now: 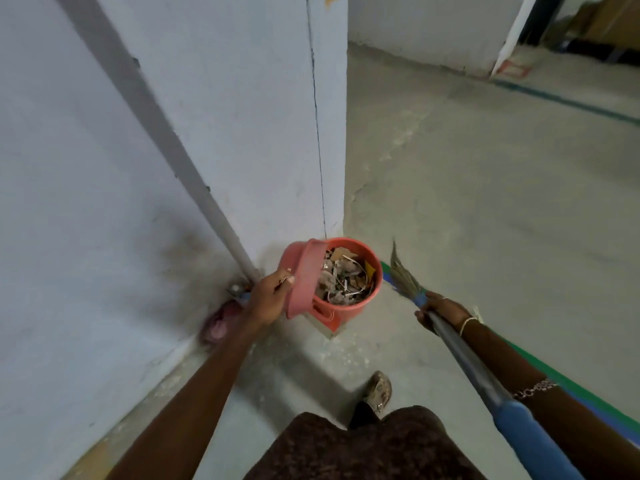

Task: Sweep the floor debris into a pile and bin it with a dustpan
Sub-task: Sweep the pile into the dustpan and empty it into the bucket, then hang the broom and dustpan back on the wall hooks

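Bin [346,311] stands on the floor [485,202] at the wall [242,133] corner, holding debris [346,280]. Left hand [268,297] grips the dustpan [304,278], tilted over the bin's left rim. Right hand [445,310] grips the broom [464,358] shaft, bristles beside the bin. Blurred pink item [218,323], possibly cloth, lies against the wall.

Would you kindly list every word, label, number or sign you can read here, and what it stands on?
No text can be read.
Red-and-white panel on the far floor: too blurred to read.
Paper scraps in the bin: too small to read.
Dustpan and broom: no markings show.
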Tool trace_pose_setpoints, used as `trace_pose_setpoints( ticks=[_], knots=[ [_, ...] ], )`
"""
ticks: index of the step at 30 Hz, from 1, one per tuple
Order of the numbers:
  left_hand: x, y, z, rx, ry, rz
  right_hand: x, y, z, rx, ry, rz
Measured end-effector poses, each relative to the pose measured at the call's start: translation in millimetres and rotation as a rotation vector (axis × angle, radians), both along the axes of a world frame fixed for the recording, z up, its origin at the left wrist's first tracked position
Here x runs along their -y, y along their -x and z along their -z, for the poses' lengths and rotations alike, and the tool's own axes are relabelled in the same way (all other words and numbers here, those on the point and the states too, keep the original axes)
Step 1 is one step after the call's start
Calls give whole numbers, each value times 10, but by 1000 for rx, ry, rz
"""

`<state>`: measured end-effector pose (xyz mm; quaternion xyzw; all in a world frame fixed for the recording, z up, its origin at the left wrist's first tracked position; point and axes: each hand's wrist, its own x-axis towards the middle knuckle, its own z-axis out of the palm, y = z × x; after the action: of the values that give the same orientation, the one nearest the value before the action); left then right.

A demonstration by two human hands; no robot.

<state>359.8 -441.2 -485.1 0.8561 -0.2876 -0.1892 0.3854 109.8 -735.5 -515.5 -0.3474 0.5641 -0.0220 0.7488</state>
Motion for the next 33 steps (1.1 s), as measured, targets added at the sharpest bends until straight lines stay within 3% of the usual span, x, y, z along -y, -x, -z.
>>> trace_pose_setpoints(
  ticks=[5, 10, 17, 22, 27, 33],
  knots=[
    [-364, 377, 45, 11, -18, -36, -532, 344, -59, 10, -92, -34],
    [-551, 811, -52, 86, 105, -131, -1032, 714, -215, 76, -97, -166],
    [-657, 1390, -287, 48, 342, -269, -1318, 891, -47, 10, -262, 50],
    [-676, 1901, -554, 27, 511, -429, -1514, 1086, -151, 161, -280, -187],
    [-686, 2336, -758, 32, 543, -536, -1777, 1111, -183, 89, 86, -541],
    [-869, 2568, -970, 56, 544, -546, -1921, 1030, -273, 73, 850, -918]
  ],
)
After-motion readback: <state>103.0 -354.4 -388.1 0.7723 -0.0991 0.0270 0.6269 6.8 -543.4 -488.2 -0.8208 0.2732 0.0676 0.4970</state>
